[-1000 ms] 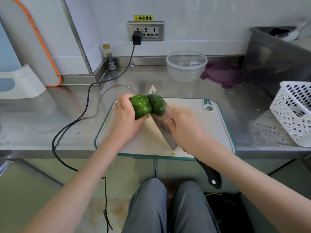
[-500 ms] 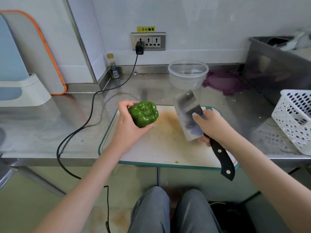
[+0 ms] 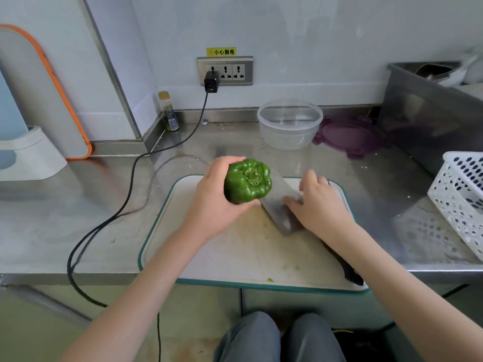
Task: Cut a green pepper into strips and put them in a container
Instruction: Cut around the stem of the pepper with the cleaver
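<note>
over the cutting board (image 3: pixel 235 257) at centre frame, the left hand (image 3: pixel 214 205) is cupping the green pepper (image 3: pixel 247 181), fingers curled round it; the right hand (image 3: pixel 317 205) is lying spread on the cleaver (image 3: pixel 281 207). glossy, light, hollow: it is probably asking for a firm side grip.

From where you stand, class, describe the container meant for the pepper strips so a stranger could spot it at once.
Start at the stainless steel counter and look to its back edge, right of the wall socket panel. There stands the round clear plastic bowl, beside a purple lid. It alone is see-through, unlike the white perforated basket.
</note>
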A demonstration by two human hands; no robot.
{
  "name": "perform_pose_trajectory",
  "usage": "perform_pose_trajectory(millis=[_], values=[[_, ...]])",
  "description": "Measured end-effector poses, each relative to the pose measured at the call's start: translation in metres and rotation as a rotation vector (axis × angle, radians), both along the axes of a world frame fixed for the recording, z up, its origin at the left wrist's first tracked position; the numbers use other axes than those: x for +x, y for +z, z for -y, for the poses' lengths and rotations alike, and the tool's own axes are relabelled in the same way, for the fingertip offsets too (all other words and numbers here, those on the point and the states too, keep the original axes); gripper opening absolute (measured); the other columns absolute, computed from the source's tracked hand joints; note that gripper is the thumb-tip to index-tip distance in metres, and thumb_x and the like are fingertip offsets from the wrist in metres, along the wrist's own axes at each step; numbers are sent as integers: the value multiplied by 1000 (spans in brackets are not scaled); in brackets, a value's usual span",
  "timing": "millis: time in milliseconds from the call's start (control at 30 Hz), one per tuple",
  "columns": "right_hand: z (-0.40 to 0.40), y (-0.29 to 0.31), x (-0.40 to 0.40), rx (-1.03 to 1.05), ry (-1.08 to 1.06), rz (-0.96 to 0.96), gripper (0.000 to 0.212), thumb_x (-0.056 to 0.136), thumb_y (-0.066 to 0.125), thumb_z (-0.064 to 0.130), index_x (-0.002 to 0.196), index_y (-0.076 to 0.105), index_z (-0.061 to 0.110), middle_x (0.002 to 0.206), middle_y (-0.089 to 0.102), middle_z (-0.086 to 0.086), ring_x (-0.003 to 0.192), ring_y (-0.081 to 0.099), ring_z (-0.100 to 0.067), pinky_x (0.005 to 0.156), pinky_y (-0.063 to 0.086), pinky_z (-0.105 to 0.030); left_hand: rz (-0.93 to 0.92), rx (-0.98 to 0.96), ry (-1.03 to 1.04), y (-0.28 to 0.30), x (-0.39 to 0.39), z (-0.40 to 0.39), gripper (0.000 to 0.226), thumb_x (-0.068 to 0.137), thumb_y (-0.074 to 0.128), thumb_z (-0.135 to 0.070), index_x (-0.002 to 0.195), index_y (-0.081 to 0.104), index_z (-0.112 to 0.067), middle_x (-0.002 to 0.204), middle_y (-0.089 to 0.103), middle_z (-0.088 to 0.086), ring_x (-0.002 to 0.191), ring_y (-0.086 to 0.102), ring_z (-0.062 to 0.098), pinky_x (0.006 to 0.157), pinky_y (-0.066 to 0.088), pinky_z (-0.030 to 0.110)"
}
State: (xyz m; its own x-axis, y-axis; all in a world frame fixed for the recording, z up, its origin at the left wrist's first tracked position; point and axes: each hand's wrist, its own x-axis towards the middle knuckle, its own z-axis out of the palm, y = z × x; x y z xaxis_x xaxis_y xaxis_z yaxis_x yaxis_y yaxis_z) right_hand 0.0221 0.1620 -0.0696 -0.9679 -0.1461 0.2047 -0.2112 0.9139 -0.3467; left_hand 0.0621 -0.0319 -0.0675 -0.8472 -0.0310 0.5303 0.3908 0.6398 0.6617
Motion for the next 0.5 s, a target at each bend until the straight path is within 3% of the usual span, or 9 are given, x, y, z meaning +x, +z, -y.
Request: perform_pose_trajectory(millis=[100,233,400,500], values=[[-1,18,9,-378,212,-198,27,91,52,40,86,42,15,79,49,3,75,46,-13,63,33,-26,9,4,-42,-4,-13,-5,73,57,88,-20,119,50,-23,117,55,-6,100,52,-4,85,33,0],[15,27,14,-227,375,-253,35,88,40,52,79,38,18,74,45,3,69,44,-19,61,34,-31,68,45,-75,-11,-17,-14,74,56,90,-26,116,47,-33,117,57,-9,102,53,-8,82,37,4],[26,0,4,-241,422,-219,34,93,33,41,88,48,10,82,34,-1,60,39,-24,59,27,-27,136,55,-118,-22,-18,-12,70,54,90,-26,109,47,-29,109,58,-11,97,55,3,80,42,12],[30,-2,0,-251,405,-207,26,96,37,31,92,49,8,83,34,-2,60,46,-31,61,33,-30,159,95,-151,-25,-21,-10,65,56,89,-27,106,47,-28,106,58,-6,95,56,5,80,43,17]])
